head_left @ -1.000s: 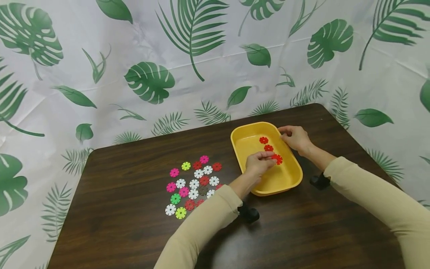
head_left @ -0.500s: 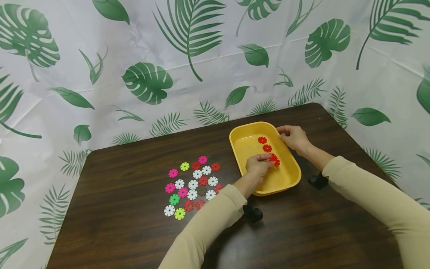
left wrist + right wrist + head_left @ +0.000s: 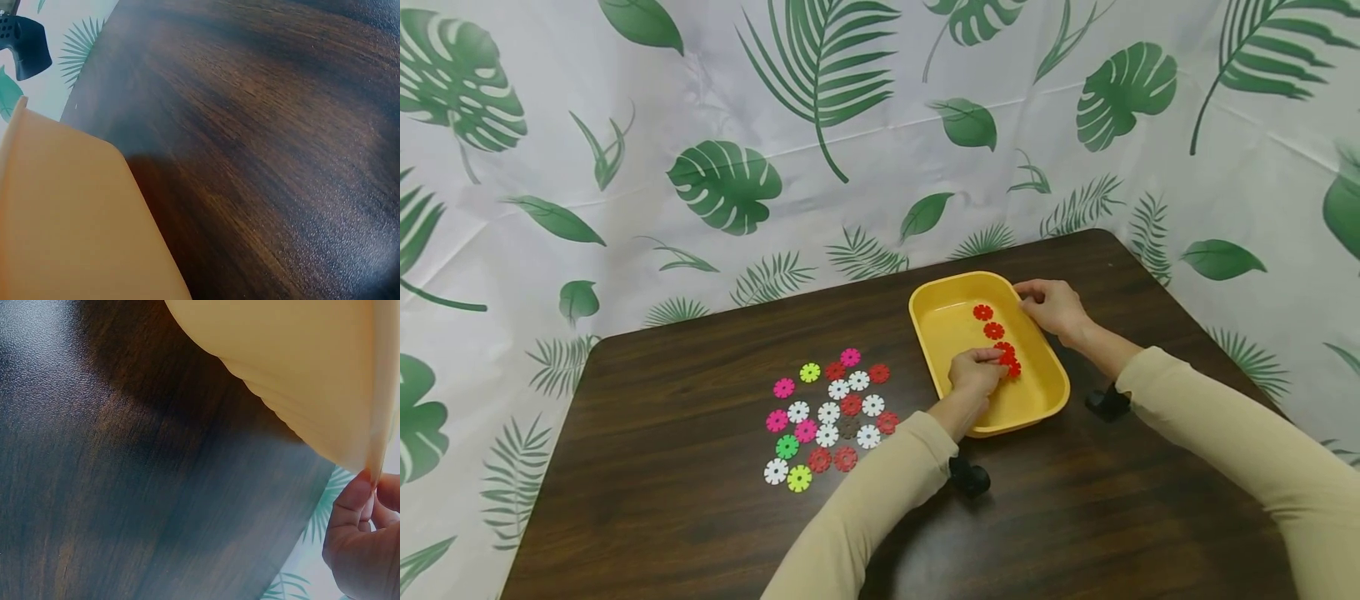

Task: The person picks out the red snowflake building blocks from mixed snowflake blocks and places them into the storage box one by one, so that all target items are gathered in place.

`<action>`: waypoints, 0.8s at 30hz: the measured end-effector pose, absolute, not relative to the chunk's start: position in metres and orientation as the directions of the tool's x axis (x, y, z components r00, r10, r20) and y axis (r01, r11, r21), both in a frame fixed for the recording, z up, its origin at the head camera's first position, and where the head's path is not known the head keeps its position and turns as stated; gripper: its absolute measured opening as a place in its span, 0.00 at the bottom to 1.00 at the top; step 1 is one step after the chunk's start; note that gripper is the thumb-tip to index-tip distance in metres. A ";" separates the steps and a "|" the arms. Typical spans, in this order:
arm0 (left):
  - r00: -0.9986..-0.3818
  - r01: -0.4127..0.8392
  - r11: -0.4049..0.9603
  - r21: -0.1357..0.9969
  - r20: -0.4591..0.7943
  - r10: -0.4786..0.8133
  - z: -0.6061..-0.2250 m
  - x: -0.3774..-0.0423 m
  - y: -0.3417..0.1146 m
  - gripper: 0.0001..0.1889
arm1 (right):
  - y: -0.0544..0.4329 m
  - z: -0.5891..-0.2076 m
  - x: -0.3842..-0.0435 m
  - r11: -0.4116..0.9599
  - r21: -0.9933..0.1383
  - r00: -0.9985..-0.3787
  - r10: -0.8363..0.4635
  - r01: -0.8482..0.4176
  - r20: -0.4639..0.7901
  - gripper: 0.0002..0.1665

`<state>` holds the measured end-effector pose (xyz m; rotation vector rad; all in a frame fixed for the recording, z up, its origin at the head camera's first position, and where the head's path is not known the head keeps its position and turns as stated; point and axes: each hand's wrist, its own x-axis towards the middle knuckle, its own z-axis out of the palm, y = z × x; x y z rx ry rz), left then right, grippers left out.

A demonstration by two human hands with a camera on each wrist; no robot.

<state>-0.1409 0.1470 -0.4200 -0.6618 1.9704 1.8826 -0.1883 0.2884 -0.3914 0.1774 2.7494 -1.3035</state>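
In the head view a yellow tray [image 3: 1032,407] stands on the right of the table. My left hand [image 3: 973,373] is inside it, thumb and fingers pinching a red notched disc [image 3: 1005,358] low over the tray floor. Under and beside the fingertips lies another red disc [image 3: 1014,369], partly overlapped. Two more, an upper red disc [image 3: 982,312] and a lower red disc [image 3: 994,331], lie in a row toward the far end. My right hand [image 3: 1052,310] grips the tray's right rim; the right wrist view shows the fingers [image 3: 350,506] pinching that edge. The left wrist view hides the left hand.
Left of the tray, loose notched discs in white [image 3: 828,412], pink [image 3: 784,388], red [image 3: 846,459], yellow [image 3: 800,478], green [image 3: 787,447] and brown [image 3: 848,427] are scattered on the dark wooden table [image 3: 662,467]. A leaf-print cloth [image 3: 865,200] hangs behind.
My left hand has moved slightly toward the tray's near end, and its fingers have come lower over the row of red discs. The right hand stays on the rim.
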 end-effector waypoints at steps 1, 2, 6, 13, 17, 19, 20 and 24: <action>-0.834 -0.546 0.024 0.837 -0.541 -0.106 -0.421 -0.141 0.147 0.09 | 0.288 -0.391 -0.188 0.629 -0.764 -0.989 0.064 0.145 -0.135 0.23; -0.834 -0.546 0.034 0.837 -0.540 -0.110 -0.421 -0.141 0.148 0.09 | 0.288 -0.391 -0.188 0.628 -0.764 -0.989 0.063 0.145 -0.136 0.23; -0.843 -0.533 0.068 0.843 -0.523 -0.125 -0.423 -0.142 0.149 0.09 | 0.288 -0.390 -0.188 0.626 -0.766 -0.988 0.061 0.147 -0.140 0.23; -0.850 -0.524 0.126 0.842 -0.507 -0.143 -0.423 -0.142 0.152 0.11 | 0.288 -0.390 -0.188 0.624 -0.768 -0.989 0.062 0.146 -0.137 0.24; -0.847 -0.529 0.136 0.838 -0.512 -0.140 -0.423 -0.141 0.153 0.11 | 0.289 -0.390 -0.188 0.621 -0.769 -0.988 0.064 0.148 -0.138 0.24; -0.852 -0.522 0.142 0.841 -0.507 -0.132 -0.422 -0.141 0.152 0.10 | 0.289 -0.391 -0.188 0.621 -0.770 -0.988 0.066 0.149 -0.138 0.24; -0.855 -0.517 0.143 0.844 -0.503 -0.125 -0.422 -0.140 0.152 0.10 | 0.289 -0.391 -0.188 0.620 -0.770 -0.988 0.067 0.150 -0.139 0.24; -0.862 -0.506 0.145 0.850 -0.496 -0.101 -0.421 -0.138 0.150 0.11 | 0.289 -0.391 -0.188 0.620 -0.770 -0.988 0.067 0.150 -0.139 0.24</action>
